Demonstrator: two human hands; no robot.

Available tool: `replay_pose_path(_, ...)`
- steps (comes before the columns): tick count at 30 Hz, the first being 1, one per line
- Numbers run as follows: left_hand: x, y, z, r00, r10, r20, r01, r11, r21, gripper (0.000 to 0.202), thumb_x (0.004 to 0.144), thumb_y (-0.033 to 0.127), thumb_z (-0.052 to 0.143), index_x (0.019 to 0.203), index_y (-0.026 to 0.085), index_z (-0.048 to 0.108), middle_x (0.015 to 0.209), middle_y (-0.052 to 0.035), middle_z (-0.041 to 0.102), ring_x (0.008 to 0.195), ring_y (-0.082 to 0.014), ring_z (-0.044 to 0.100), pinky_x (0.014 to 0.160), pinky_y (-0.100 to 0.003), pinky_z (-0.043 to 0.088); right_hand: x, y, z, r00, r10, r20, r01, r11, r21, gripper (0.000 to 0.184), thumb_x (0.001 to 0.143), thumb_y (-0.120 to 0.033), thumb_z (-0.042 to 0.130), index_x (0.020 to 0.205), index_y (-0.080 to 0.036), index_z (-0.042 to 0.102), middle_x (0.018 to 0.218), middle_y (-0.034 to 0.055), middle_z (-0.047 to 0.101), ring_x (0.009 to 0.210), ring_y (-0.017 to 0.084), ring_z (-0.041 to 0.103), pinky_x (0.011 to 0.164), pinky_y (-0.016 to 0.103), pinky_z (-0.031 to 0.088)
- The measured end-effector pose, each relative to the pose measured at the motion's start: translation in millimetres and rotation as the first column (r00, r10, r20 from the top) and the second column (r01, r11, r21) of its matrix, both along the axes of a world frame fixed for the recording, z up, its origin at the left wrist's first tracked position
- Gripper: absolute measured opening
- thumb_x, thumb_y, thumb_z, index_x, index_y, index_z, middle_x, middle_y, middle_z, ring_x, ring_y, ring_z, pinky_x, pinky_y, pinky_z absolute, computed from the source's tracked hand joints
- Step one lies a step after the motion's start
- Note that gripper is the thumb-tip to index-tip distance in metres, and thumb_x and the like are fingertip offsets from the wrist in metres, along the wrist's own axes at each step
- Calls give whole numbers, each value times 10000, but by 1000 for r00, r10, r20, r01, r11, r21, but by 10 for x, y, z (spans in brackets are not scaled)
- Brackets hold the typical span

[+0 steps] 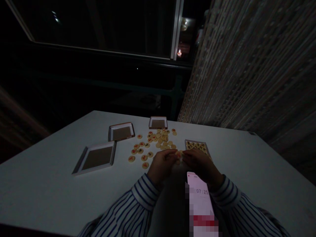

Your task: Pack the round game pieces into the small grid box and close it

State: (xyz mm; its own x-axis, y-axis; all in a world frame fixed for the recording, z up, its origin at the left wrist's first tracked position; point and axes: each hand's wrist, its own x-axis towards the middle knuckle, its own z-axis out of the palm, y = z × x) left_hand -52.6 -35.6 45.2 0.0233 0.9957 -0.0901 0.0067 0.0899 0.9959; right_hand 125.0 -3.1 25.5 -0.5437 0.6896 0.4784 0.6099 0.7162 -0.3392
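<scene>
My left hand [162,164] and my right hand [201,164] meet above the near middle of the table. Between their fingertips are round Chinese chess pieces [178,153], one with a red mark; the fingers of both hands are closed around them. Just beyond my right hand lies a shallow box [185,143] with rows of black-marked pieces in it, partly hidden by that hand. A loose heap of pale wooden pieces [162,136] spreads beyond my left hand. Some pieces show red or black characters, others plain faces.
Three shallow trays with bare bottoms stand on the white table [49,184]: a larger white-rimmed one [115,154] at left, another [133,129] behind it, a third [158,128] at the back. A lit phone [201,200] shows a timer below my right hand. A string curtain [237,65] hangs at right.
</scene>
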Motion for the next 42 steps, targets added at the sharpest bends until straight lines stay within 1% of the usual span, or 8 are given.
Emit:
replay_pose_path(2, 47, 41, -4, 1000, 4, 2, -4, 1000, 28, 289, 678, 278, 635, 926, 131, 632, 752, -45, 679, 661, -141, 607, 586, -239, 463, 55, 5, -13, 1000, -15, -8, 15, 1000, 22, 227, 831, -306, 490, 1016, -195, 561, 900, 67, 641, 824, 168, 583, 718, 316, 458)
replay_pose_path(10, 266, 243, -55, 990, 77, 117, -85, 994, 65, 280, 691, 261, 620, 927, 112, 640, 738, -61, 675, 588, -123, 594, 497, -212, 453, 184, 6, -74, 984, -138, -110, 153, 977, 145, 203, 845, -264, 460, 995, -174, 563, 921, 79, 655, 849, 186, 601, 737, 336, 485)
replay_pose_path(15, 422, 339, -37, 983, 105, 149, -121, 988, 99, 204, 696, 164, 594, 886, 126, 656, 718, -42, 690, 651, -132, 626, 605, -230, 500, 226, 23, -99, 968, -188, -164, 214, 964, 156, 197, 844, -276, 456, 966, -184, 581, 898, 77, 662, 815, 188, 613, 705, 332, 499)
replay_pose_path(18, 499, 370, -40, 978, 121, 167, -140, 984, 107, 195, 700, 127, 576, 874, 127, 664, 770, -45, 703, 698, -140, 640, 669, -247, 514, 250, 26, -101, 956, -214, -202, 239, 965, 108, 200, 843, -279, 458, 961, -187, 590, 893, 75, 660, 806, 184, 613, 702, 332, 502)
replay_pose_path(21, 546, 384, -73, 984, 115, 136, -139, 973, 183, 206, 701, 142, 581, 884, 139, 675, 835, -48, 705, 765, -160, 645, 726, -270, 517, 283, 38, -113, 940, -253, -228, 271, 961, 55, 218, 838, -303, 463, 962, -186, 599, 901, 77, 657, 819, 194, 609, 716, 358, 500)
replay_pose_path(26, 583, 345, -154, 997, 50, 66, -65, 965, 253, 266, 754, 236, 553, 981, 143, 655, 972, -66, 680, 896, -188, 623, 820, -307, 491, 327, 52, -140, 924, -286, -255, 291, 956, -20, 237, 840, -296, 458, 988, -174, 597, 940, 91, 647, 854, 201, 597, 751, 385, 489)
replay_pose_path(33, 586, 212, -193, 1000, 24, -1, -23, 963, 268, 287, 765, 292, 557, 990, 141, 652, 991, -70, 674, 913, -197, 619, 829, -313, 488, 291, 13, -108, 928, -208, -308, 184, 977, -107, 220, 830, -302, 490, 982, -200, 612, 928, 72, 654, 840, 184, 605, 740, 361, 496)
replay_pose_path(42, 576, 197, -226, 999, 35, -26, -25, 949, 315, 256, 762, 281, 570, 971, 160, 654, 981, -65, 677, 913, -184, 621, 836, -317, 495, 294, -9, -118, 867, -235, -439, 111, 951, -290, 225, 787, -311, 555, 977, -212, 623, 945, 49, 662, 829, 166, 624, 718, 319, 515)
